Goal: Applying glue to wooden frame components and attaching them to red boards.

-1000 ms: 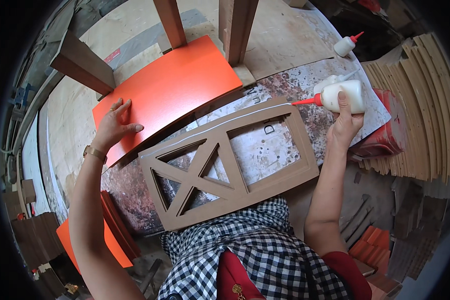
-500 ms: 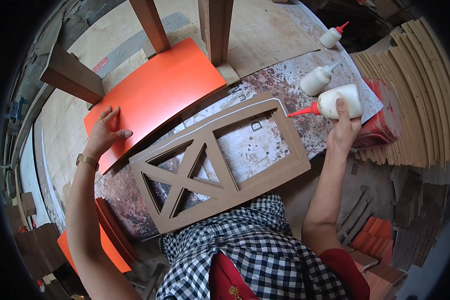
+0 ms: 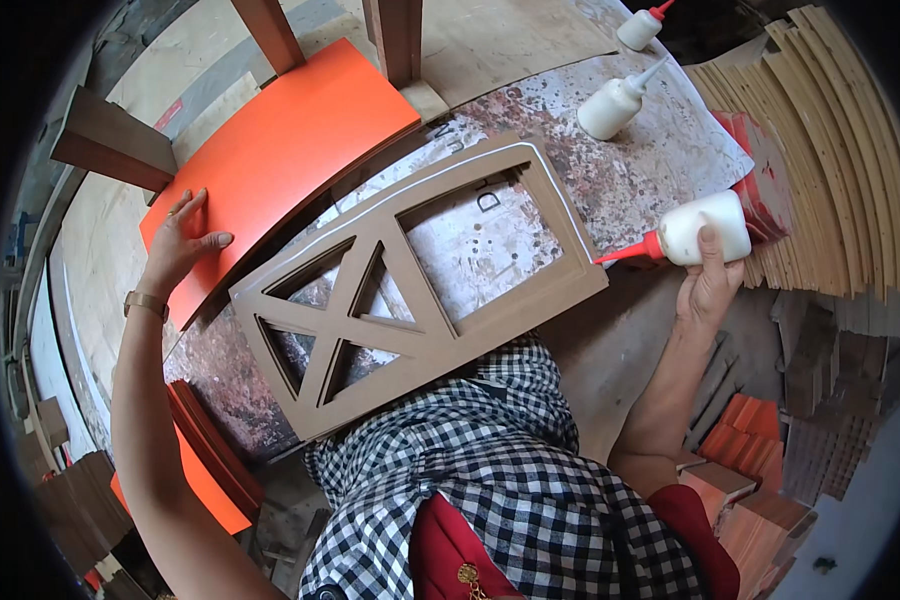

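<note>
In my right hand (image 3: 712, 278) is a white glue bottle (image 3: 708, 230) with a long red nozzle, held sideways. Its tip touches or hovers at the right end of a brown wooden frame (image 3: 430, 345). That frame has a rectangular opening and an X-shaped brace, and its near edge rests against my checked apron. A white line of glue (image 3: 420, 172) runs along the frame's far edge and down its right end. My left hand (image 3: 182, 240) lies with fingers spread on an orange panel (image 3: 285, 165) beyond the frame.
Two more glue bottles, one with a clear nozzle (image 3: 610, 108) and one with a red nozzle (image 3: 638, 30), stand at the table's far right. Wooden posts (image 3: 115, 140) stand around the panel. A stack of curved wooden strips (image 3: 820, 160) lies at right, with orange pieces (image 3: 745, 440) below.
The glue bottle's tip has moved down the frame's right end toward me, and the glue line there has grown longer. My left hand stays on the orange panel.
</note>
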Motion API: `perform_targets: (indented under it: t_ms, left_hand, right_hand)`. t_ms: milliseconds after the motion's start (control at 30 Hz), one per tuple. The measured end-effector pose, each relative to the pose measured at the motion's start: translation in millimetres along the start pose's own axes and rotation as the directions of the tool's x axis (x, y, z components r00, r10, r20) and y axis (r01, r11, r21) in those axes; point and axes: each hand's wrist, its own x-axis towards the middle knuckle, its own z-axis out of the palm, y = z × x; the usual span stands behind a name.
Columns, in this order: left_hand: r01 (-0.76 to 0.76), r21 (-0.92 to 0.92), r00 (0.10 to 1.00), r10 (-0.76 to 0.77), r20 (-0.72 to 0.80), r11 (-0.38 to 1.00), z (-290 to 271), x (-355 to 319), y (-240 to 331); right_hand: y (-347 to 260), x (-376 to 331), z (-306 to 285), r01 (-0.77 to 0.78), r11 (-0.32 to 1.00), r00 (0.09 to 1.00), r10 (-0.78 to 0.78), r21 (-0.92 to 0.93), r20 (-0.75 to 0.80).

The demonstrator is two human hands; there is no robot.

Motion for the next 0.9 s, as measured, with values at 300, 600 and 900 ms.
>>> perform_targets:
  t_ms: [300,600,900]
  left_hand:
    - [-0.037,0.038,0.999,0.037,-0.008,0.999,1.1,1.8,-4.6]
    - [0.023,0.061,1.0,-0.022,-0.017,0.998,1.2,1.4,-3.6]
    - [-0.01,0.115,1.0,0.013,-0.023,0.993,2.4,1.1,-8.3]
  right_hand:
    - [-4.3,-22.9,-11.8,-0.068,0.997,0.997,0.066,0.042,0.05]
    - [3.7,-62.2,43.5,-0.213,0.966,0.965,0.184,0.147,0.186]
    - [4.9,-112.3,101.9,-0.364,0.919,0.853,0.265,0.15,0.449]
